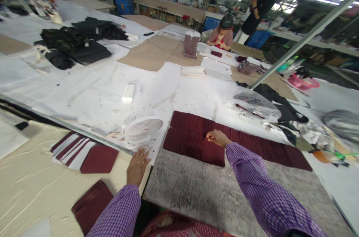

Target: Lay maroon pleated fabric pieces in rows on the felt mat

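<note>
My right hand (219, 138) pinches the top edge of a maroon fabric piece (213, 152) at the end of the front row. Overlapping maroon pieces (260, 143) lie in two rows on a grey, worn board (193, 181). My left hand (138, 166) rests flat at the table edge, fingers stretched out and holding nothing. Just beyond its fingertips stands a small white fan (143, 126). To the left, maroon and white pieces (98, 158) lie fanned out on cream cloth, with a folded maroon stack (92, 205) nearer my left sleeve.
A white power strip (129, 92) lies beyond the fan. Dark garments (75, 42) are heaped at the back left. Clear plastic bags (252, 102) lie to the right, near a slanted metal pole (305, 40). A seated person (223, 35) works across the table; another stands behind.
</note>
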`<control>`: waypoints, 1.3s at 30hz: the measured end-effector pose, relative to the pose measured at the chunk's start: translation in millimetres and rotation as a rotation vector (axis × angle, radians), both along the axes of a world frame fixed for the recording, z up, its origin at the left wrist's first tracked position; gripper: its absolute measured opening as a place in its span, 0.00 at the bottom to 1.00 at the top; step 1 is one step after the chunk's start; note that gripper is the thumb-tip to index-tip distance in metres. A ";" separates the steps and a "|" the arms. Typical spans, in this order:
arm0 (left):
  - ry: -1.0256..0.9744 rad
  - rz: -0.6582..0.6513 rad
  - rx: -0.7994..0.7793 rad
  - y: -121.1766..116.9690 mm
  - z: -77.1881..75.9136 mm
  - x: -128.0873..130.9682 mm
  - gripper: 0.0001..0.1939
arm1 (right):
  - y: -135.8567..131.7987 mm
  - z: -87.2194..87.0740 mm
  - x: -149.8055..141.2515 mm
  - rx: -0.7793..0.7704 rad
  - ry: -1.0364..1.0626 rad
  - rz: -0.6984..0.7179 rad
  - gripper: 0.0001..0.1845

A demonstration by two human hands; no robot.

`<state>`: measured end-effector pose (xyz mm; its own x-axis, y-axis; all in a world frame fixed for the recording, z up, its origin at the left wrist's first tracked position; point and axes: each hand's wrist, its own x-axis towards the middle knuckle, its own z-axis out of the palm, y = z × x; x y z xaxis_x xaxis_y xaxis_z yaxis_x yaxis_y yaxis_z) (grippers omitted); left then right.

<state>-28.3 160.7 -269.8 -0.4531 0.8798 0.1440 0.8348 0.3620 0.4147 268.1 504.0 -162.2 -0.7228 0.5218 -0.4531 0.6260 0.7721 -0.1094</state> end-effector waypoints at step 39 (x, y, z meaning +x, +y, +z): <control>-0.068 -0.003 0.052 -1.0 -11.5 0.3 0.20 | -116.8 -61.8 -94.4 0.298 0.402 -0.212 0.36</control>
